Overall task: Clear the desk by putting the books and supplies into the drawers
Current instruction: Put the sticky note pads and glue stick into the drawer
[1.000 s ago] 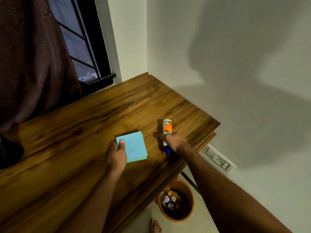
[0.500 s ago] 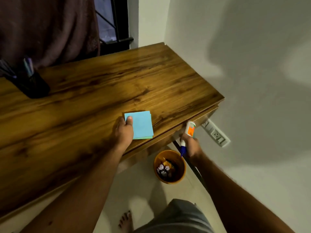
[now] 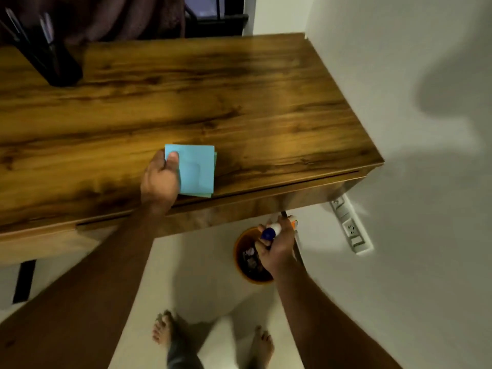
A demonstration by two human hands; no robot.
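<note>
A light blue pad of sticky notes (image 3: 197, 170) lies at the front edge of the wooden desk (image 3: 239, 102). My left hand (image 3: 159, 179) grips its left side, thumb on top. Below the desk's front edge, my right hand (image 3: 277, 249) holds a white glue bottle with a blue cap (image 3: 271, 231), its orange label just showing. The hand is under the shut drawer front (image 3: 253, 206), above an orange bin.
A black pen holder (image 3: 50, 57) with pens stands at the desk's back left. An orange waste bin (image 3: 239, 259) sits on the floor under the desk. A white socket strip (image 3: 348, 227) is on the right wall. My bare feet are on the floor below.
My right hand has carried the glue bottle off the desk top and down below its front edge. My left hand has slid the blue pad toward the desk's front edge.
</note>
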